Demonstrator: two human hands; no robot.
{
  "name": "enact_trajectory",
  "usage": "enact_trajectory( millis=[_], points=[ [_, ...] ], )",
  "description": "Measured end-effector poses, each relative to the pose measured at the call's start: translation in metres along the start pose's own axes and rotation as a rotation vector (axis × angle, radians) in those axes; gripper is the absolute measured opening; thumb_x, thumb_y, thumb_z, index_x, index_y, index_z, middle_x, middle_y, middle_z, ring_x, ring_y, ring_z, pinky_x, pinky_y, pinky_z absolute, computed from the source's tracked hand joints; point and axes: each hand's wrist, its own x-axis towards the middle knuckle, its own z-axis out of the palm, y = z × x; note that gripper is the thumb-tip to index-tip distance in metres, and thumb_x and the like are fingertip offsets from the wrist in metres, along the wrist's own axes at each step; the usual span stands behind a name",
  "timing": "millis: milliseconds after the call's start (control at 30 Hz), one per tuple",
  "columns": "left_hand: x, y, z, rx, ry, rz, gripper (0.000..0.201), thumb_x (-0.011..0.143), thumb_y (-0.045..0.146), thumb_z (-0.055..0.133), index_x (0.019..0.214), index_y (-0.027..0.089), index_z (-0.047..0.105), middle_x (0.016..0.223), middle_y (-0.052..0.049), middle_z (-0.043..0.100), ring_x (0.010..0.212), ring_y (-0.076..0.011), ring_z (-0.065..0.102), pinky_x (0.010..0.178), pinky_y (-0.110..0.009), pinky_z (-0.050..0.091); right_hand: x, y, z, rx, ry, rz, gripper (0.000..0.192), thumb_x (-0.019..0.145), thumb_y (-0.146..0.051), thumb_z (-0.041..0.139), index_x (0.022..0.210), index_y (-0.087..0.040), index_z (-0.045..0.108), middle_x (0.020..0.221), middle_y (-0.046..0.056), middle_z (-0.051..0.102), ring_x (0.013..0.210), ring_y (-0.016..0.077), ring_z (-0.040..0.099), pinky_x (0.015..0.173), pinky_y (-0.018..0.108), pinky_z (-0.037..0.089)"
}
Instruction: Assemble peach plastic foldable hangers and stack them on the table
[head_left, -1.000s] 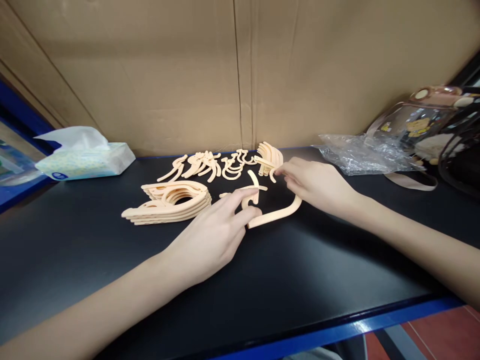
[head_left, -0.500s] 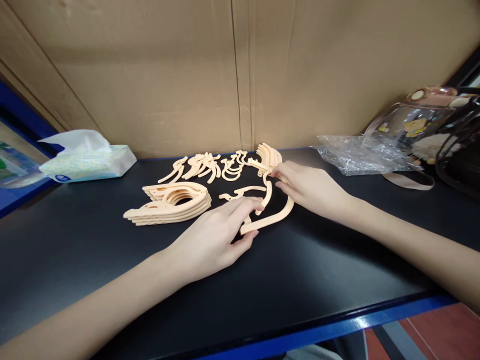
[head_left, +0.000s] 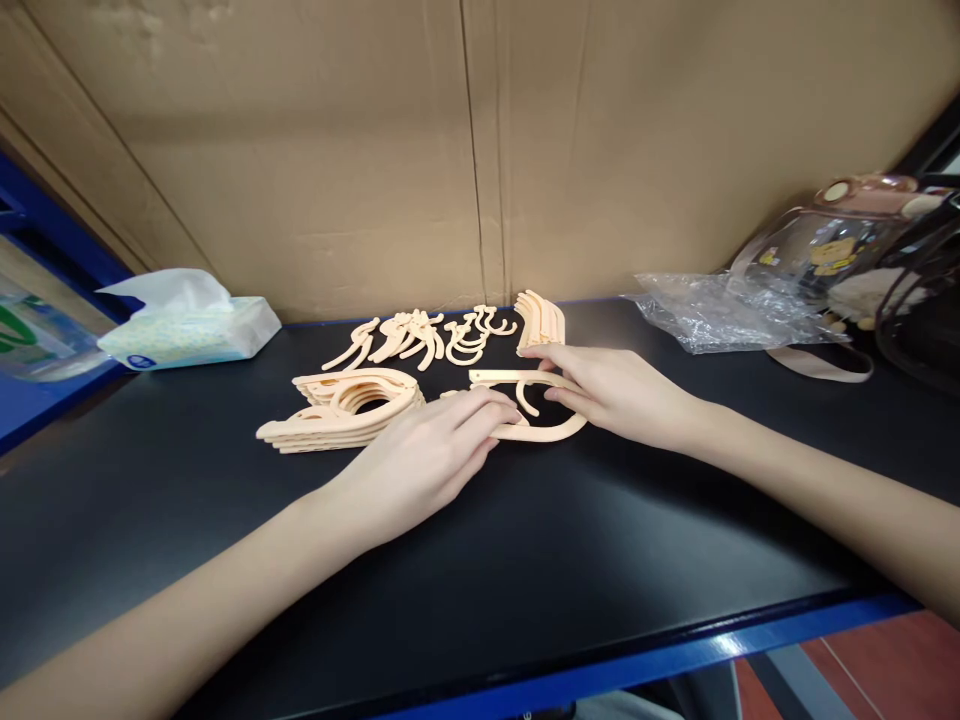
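My left hand (head_left: 450, 435) grips the near side of a cream folding hanger (head_left: 551, 432), fingers closed around its end and hiding it. My right hand (head_left: 615, 390) pinches the hanger's far arm (head_left: 499, 376) at the right, where the plastic bends round. A small curved hook (head_left: 529, 397) shows inside the bend. Left of my left hand lies a stack of folded cream hangers (head_left: 341, 410). Behind my hands are loose hanger hooks (head_left: 469, 340), and a bundle of curved hanger arms (head_left: 541, 318) sits just beyond my right hand.
More loose hanger arms (head_left: 412, 335) lie along the cardboard wall (head_left: 315, 150). At the left is a tissue pack (head_left: 191, 330). Crumpled clear plastic (head_left: 735, 310) and a clear bottle with a strap (head_left: 825, 240) occupy the right. The black tabletop (head_left: 525, 560) has a blue front edge.
The hanger's far arm has swung from a slanted position to lie roughly level across, above the near side. My right hand has moved slightly right and nearer; my left hand stays on the near side.
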Motion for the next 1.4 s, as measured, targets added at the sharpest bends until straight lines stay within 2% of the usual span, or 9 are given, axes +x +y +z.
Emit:
enact_trajectory(
  millis=[233, 367, 500, 667, 800, 900, 1233, 1300, 1400],
  points=[
    [0.003, -0.008, -0.004, 0.283, 0.029, 0.101, 0.017, 0.093, 0.01, 0.043, 0.097, 0.016, 0.059, 0.101, -0.005, 0.063, 0.088, -0.0189, 0.057, 0.074, -0.031, 0.044, -0.002, -0.002, 0.002, 0.045, -0.009, -0.035, 0.037, 0.093, -0.022, 0.046, 0.129, -0.016, 0.052, 0.121, 0.008, 0.065, 0.103, 0.0198, 0.063, 0.083, 0.032, 0.049],
    [0.004, -0.005, -0.005, 0.42, 0.053, 0.086, 0.018, 0.095, 0.016, 0.041, 0.091, 0.017, 0.059, 0.081, -0.003, 0.063, 0.073, -0.018, 0.056, 0.063, -0.03, 0.038, -0.001, -0.003, -0.001, 0.139, -0.038, 0.017, 0.032, 0.093, -0.033, 0.048, 0.122, -0.022, 0.058, 0.09, 0.0, 0.072, 0.081, 0.0162, 0.065, 0.063, 0.026, 0.044],
    [0.003, -0.004, -0.004, 0.318, 0.098, 0.012, 0.018, 0.096, 0.022, 0.04, 0.1, 0.018, 0.057, 0.082, -0.003, 0.065, 0.072, -0.0171, 0.059, 0.065, -0.029, 0.04, -0.002, -0.009, -0.002, 0.242, -0.062, 0.013, 0.032, 0.089, -0.033, 0.054, 0.12, -0.024, 0.057, 0.075, -0.004, 0.068, 0.066, 0.0123, 0.06, 0.058, 0.024, 0.037],
    [0.002, 0.004, -0.007, -0.016, 0.09, -0.193, 0.03, 0.092, 0.012, 0.035, 0.118, 0.019, 0.049, 0.104, -0.003, 0.063, 0.085, -0.015, 0.06, 0.072, -0.026, 0.044, -0.008, -0.02, 0.0, 0.394, -0.034, -0.002, 0.054, 0.086, -0.031, 0.059, 0.135, -0.024, 0.038, 0.068, -0.008, 0.06, 0.059, 0.0109, 0.053, 0.06, 0.023, 0.037],
    [0.003, 0.012, -0.006, -0.178, 0.097, -0.352, 0.029, 0.089, 0.038, 0.052, 0.113, 0.022, 0.048, 0.088, 0.001, 0.061, 0.074, -0.0144, 0.058, 0.066, -0.026, 0.045, -0.011, -0.024, 0.0, 0.501, -0.018, -0.034, 0.058, 0.087, -0.031, 0.058, 0.138, -0.027, 0.031, 0.065, -0.01, 0.053, 0.056, 0.0101, 0.049, 0.059, 0.023, 0.038],
    [0.005, 0.013, -0.002, -0.232, 0.098, -0.427, 0.037, 0.083, 0.039, 0.061, 0.112, 0.023, 0.044, 0.087, 0.002, 0.059, 0.073, -0.0143, 0.057, 0.064, -0.026, 0.046, -0.012, -0.025, 0.001, 0.536, 0.004, -0.058, 0.055, 0.089, -0.032, 0.054, 0.139, -0.026, 0.031, 0.064, -0.009, 0.05, 0.056, 0.0102, 0.047, 0.058, 0.023, 0.037],
    [0.005, 0.013, -0.001, -0.258, 0.077, -0.37, 0.029, 0.079, 0.018, 0.052, 0.104, 0.023, 0.04, 0.082, 0.004, 0.06, 0.066, -0.012, 0.058, 0.062, -0.024, 0.045, -0.012, -0.029, 0.001, 0.634, 0.015, -0.054, 0.062, 0.086, -0.032, 0.059, 0.14, -0.026, 0.029, 0.076, -0.006, 0.056, 0.063, 0.011, 0.05, 0.061, 0.025, 0.041],
    [0.006, 0.013, -0.001, -0.248, 0.056, -0.365, 0.028, 0.078, 0.017, 0.051, 0.103, 0.022, 0.041, 0.081, 0.004, 0.061, 0.066, -0.0125, 0.059, 0.06, -0.024, 0.044, -0.011, -0.029, 0.002, 0.722, 0.026, -0.03, 0.054, 0.085, -0.033, 0.061, 0.132, -0.024, 0.037, 0.083, -0.003, 0.059, 0.068, 0.011, 0.052, 0.061, 0.024, 0.042],
    [0.006, 0.013, 0.0, -0.18, 0.022, -0.351, 0.027, 0.076, 0.016, 0.051, 0.102, 0.021, 0.045, 0.075, 0.004, 0.058, 0.064, -0.013, 0.058, 0.058, -0.023, 0.042, -0.008, -0.025, 0.004, 0.831, 0.046, 0.024, 0.025, 0.086, -0.036, 0.06, 0.103, -0.02, 0.054, 0.087, 0.0, 0.061, 0.072, 0.0106, 0.055, 0.063, 0.023, 0.043]
  ],
)
